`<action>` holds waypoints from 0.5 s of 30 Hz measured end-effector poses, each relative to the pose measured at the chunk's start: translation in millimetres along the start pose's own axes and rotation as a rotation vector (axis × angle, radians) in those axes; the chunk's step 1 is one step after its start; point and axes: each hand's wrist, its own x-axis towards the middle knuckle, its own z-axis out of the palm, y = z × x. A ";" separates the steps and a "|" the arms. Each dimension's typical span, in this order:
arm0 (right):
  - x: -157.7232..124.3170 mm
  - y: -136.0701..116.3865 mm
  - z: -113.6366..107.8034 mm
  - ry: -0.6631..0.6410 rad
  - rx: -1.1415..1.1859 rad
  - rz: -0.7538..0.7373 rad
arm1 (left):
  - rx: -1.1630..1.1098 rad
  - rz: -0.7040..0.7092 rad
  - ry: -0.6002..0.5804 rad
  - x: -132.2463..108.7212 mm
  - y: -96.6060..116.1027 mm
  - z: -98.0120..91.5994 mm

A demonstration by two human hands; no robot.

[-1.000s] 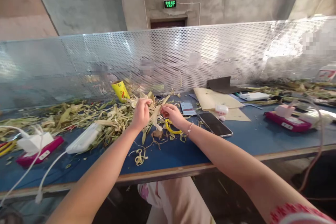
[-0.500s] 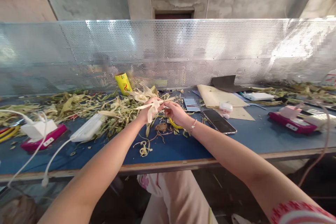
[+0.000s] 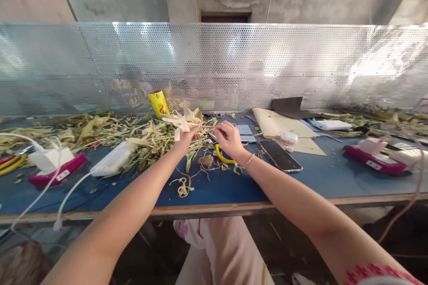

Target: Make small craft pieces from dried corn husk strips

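Pale dried husks [image 3: 185, 120] are bunched in my left hand [image 3: 186, 139], whose fingers are closed around their base. Just to the right, my right hand [image 3: 228, 139] is bent into a pinch near the end of a thin stem; what its fingertips hold is too small to make out. A yellow-handled tool [image 3: 223, 156] lies on the blue table under my right hand. Below the hands are a brown fibrous clump [image 3: 205, 160] and a curled pale strip [image 3: 183, 188].
Loose dried leaves [image 3: 96, 129] spread across the left. A yellow roll [image 3: 158, 103] stands behind the husks. White power bank [image 3: 112, 159], phone [image 3: 280, 156], brown paper [image 3: 281, 122] and two magenta power strips [image 3: 374, 159] lie around. A perforated metal screen [image 3: 220, 67] rises behind.
My right hand has moved slightly right, away from my left hand, and its back has turned up. My left hand still holds the husks and sits slightly lower.
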 end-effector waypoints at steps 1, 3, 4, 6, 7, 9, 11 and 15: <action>1.6 2.2 -1.1 0.030 -0.091 -0.079 | 0.019 0.010 -0.019 0.4 -0.8 -1.3; 4.6 8.7 -0.6 0.059 -0.193 -0.087 | 0.055 0.023 -0.055 0.6 -1.9 -2.9; 5.5 12.1 0.9 0.009 -0.187 -0.054 | 0.055 0.017 -0.069 0.4 -1.9 -3.0; 5.6 16.8 5.2 -0.180 -0.124 0.020 | 0.021 -0.024 -0.081 -0.6 -0.2 -1.7; 4.9 17.7 7.8 -0.249 -0.096 0.059 | -0.015 -0.060 -0.091 -1.6 1.6 -0.3; 2.3 16.4 13.1 -0.313 -0.031 0.148 | -0.124 -0.147 -0.132 -4.7 6.9 3.6; -0.4 13.0 18.3 -0.312 0.068 0.250 | -0.241 -0.206 -0.197 -8.8 12.4 7.7; -2.0 7.4 23.3 -0.347 0.277 0.357 | -0.254 -0.212 -0.353 -16.1 16.3 12.8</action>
